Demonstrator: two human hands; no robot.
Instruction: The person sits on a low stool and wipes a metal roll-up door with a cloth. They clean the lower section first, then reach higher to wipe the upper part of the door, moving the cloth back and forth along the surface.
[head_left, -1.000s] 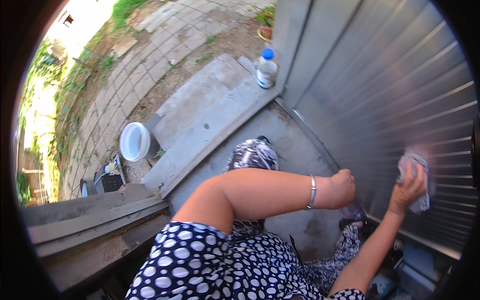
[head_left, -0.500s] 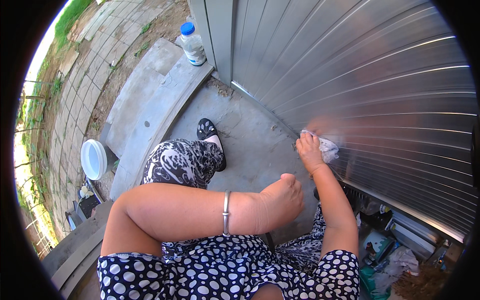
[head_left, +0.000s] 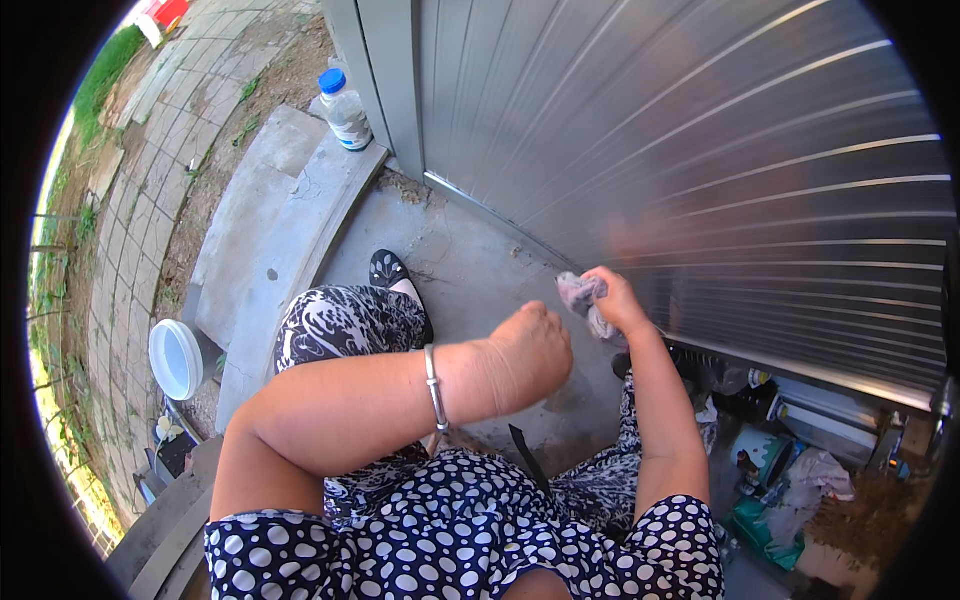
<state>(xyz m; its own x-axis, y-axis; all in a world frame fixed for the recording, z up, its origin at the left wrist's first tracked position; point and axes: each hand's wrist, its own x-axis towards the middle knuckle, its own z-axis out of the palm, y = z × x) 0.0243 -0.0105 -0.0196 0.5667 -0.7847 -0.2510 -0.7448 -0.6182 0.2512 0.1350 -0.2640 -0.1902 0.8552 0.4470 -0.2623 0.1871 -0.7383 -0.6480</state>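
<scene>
My right hand [head_left: 618,302] grips a crumpled, damp-looking whitish rag [head_left: 578,292], held just off the grey ribbed metal panel [head_left: 700,180]. The rag hangs down from the fingers over the concrete floor [head_left: 450,240]. Across the front of my body lies my left forearm, with a silver bangle [head_left: 433,385] at the wrist. My left hand [head_left: 528,355] is closed with its back toward me, a little left of the rag and apart from it. Its fingertips and palm are hidden, so whatever they may hold does not show.
On the concrete step [head_left: 290,225] stands a clear jar with a blue lid [head_left: 345,108], beside the door frame. A white bucket [head_left: 178,360] is at the left, near paving. Bags, a green item [head_left: 765,530] and other clutter lie at the lower right, below the panel's bottom edge.
My right hand has drawn the rag away from the panel, toward my left hand. The left hand has lifted slightly. The whole view has shifted a little.
</scene>
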